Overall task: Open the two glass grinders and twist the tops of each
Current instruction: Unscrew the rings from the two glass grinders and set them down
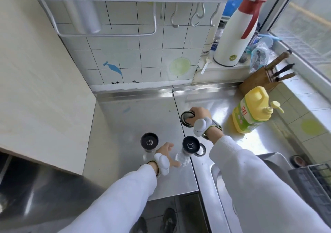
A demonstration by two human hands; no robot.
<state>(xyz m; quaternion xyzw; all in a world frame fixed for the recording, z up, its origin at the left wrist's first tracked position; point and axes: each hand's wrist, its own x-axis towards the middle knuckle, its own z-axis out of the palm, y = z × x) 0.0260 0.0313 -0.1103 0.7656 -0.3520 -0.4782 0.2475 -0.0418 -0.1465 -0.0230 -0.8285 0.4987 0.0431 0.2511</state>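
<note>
- White sleeves (pixel 125 193) fill the bottom of the head view, with two dark shoes (pixel 169 218) on the floor under them.
- Just past the sleeves, the left hand (pixel 165 154) is low over the shiny tabletop (pixel 139 118), between the two grinders. Its fingers are spread and loose and hold nothing. Its thumb is just beside the glass of one grinder; I cannot tell if it touches.
- On one side of that hand, the left grinder (pixel 149 141) stands upright. Its black top with a small silver knob shows, so no cap is on it.
- On the other side, the right grinder (pixel 190 146) stands upright too, and its black top is bare as well.
- One cap (pixel 201 151) lies flat on the tabletop, just behind the right grinder and partly hidden by it.
- Farther back, the right hand (pixel 198 114) has its fingers curled round the other cap (pixel 186 119). I cannot tell if this one rests on the tabletop or is held just above it.
- Off to the side, a yellow bottle (pixel 250 114) with a pump stands well apart from the grinders.
- I think the opening part is done, since both caps are off. Twisting comes next.
- For that, the right hand needs to let go of its cap. Then one hand should hold a glass body firm while the other grips its black top and turns it. After that, the same goes for the second grinder.
</note>
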